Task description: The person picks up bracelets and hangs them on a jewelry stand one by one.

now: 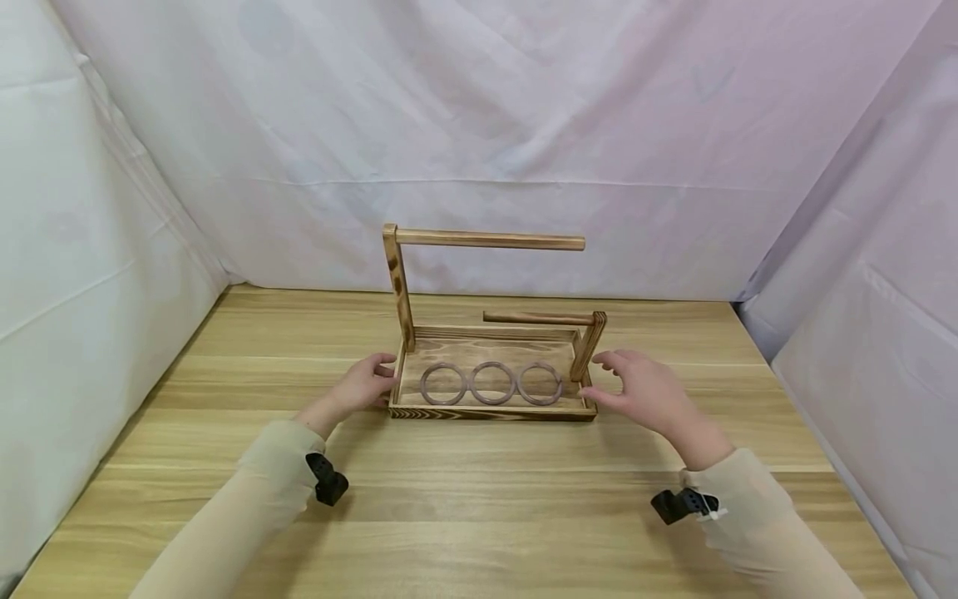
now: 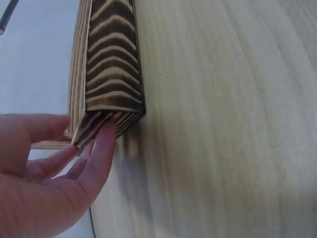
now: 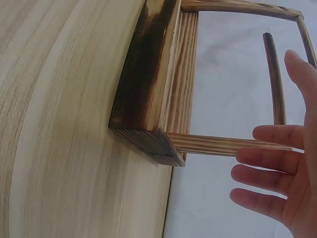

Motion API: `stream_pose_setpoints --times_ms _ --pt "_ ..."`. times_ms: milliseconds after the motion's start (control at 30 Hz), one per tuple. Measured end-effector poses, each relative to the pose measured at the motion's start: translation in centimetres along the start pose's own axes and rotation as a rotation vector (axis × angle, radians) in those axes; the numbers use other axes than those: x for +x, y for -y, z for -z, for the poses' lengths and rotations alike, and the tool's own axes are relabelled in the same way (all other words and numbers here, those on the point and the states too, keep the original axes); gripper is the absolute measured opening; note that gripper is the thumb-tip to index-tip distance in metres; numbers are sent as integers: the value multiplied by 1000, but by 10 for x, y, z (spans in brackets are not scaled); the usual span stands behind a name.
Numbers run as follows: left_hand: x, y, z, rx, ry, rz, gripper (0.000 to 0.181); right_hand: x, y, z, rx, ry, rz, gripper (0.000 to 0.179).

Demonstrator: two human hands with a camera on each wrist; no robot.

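Note:
A shallow wooden tray point(image 1: 494, 417) with dark burnt grain lies on the table. Three thin purplish rings point(image 1: 491, 383) rest in a row inside it. A tall post with a long horizontal bar point(image 1: 490, 240) rises at its left end, and a lower post with a shorter bar point(image 1: 539, 318) stands at its right end. My left hand point(image 1: 359, 385) is at the tray's left end, its fingertips against the outer wall near the front corner point(image 2: 89, 129). My right hand point(image 1: 651, 395) is beside the right end, thumb and fingers spread and nothing held between them.
The wood-grain table point(image 1: 464, 507) reaches to white cloth hangings point(image 1: 479, 125) at the back and on both sides. Each sleeve carries a black wrist camera, one on the left point(image 1: 327, 480) and one on the right point(image 1: 683, 504).

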State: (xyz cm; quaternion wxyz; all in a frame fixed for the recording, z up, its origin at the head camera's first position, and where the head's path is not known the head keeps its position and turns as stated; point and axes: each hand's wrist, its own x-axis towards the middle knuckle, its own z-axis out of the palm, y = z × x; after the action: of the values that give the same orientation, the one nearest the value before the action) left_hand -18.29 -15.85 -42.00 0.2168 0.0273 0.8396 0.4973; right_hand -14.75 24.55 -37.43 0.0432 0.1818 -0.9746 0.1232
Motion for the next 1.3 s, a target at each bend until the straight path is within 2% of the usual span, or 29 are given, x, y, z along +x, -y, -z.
stream_pose_setpoints --times_ms 200,367,600,800,1300 --pt "3 6 -1 -89 5 19 53 4 6 -2 -5 5 32 60" --pt "3 7 -1 -125 1 24 52 8 11 -6 8 22 56 58" --pt "3 8 -1 -137 3 23 51 16 19 -11 34 50 82 61" --pt "3 9 0 -144 8 22 51 23 22 -18 38 99 77 64" --pt "2 8 -1 -159 9 36 51 35 23 -35 88 165 62 71"
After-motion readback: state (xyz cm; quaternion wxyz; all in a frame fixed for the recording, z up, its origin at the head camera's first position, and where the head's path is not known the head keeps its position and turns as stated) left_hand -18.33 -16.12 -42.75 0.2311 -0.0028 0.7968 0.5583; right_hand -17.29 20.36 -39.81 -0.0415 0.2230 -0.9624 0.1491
